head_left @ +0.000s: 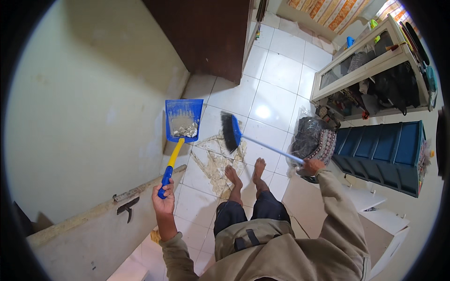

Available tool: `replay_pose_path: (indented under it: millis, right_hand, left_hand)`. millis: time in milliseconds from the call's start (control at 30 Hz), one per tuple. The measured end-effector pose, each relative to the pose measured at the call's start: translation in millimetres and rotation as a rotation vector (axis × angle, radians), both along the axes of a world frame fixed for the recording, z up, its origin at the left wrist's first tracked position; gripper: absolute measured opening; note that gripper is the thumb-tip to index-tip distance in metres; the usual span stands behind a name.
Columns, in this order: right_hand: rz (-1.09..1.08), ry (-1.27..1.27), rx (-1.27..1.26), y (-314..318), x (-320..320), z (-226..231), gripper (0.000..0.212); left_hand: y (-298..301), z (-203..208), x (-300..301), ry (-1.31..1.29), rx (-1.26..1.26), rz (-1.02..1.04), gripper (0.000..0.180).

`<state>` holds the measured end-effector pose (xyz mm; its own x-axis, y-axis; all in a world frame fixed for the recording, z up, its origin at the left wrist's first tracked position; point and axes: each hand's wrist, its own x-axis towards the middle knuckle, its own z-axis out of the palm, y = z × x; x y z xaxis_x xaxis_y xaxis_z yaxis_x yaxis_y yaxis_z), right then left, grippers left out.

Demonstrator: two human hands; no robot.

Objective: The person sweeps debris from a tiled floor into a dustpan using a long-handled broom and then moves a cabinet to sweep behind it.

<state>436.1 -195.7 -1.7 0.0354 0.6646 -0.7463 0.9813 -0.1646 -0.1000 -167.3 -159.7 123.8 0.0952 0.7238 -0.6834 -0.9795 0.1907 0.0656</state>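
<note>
1. The left hand (164,199) is closed around the yellow-and-blue handle of a blue dustpan (183,120), which sits on the white tile floor (274,100) beside the wall and already holds a small heap of pale debris (186,130).
2. The right hand (311,166) grips the long handle of a blue broom (230,132), its dark bristles just right of the dustpan.
3. Sweeping looks partly done: a brownish, dirty patch (218,161) remains on the tiles in front of the 2 bare feet.
4. A dark bag (309,136), a blue drawer unit (389,152) and a glass cabinet (370,70) crowd the right side; a brown door (206,33) stands ahead.
</note>
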Motion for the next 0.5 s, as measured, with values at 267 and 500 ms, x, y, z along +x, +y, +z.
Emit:
replay_pose_path:
  millis: [267, 500]
  right_hand:
    - [-0.138, -0.070, 0.039, 4, 79, 51, 0.031]
    - [-0.550, 0.406, -0.043, 29, 83, 89, 0.028]
  left_hand:
    - [-10, -10, 38, 0.006, -0.039, 0.042, 0.048]
    - [-26, -35, 78, 0.030, -0.076, 0.077, 0.048]
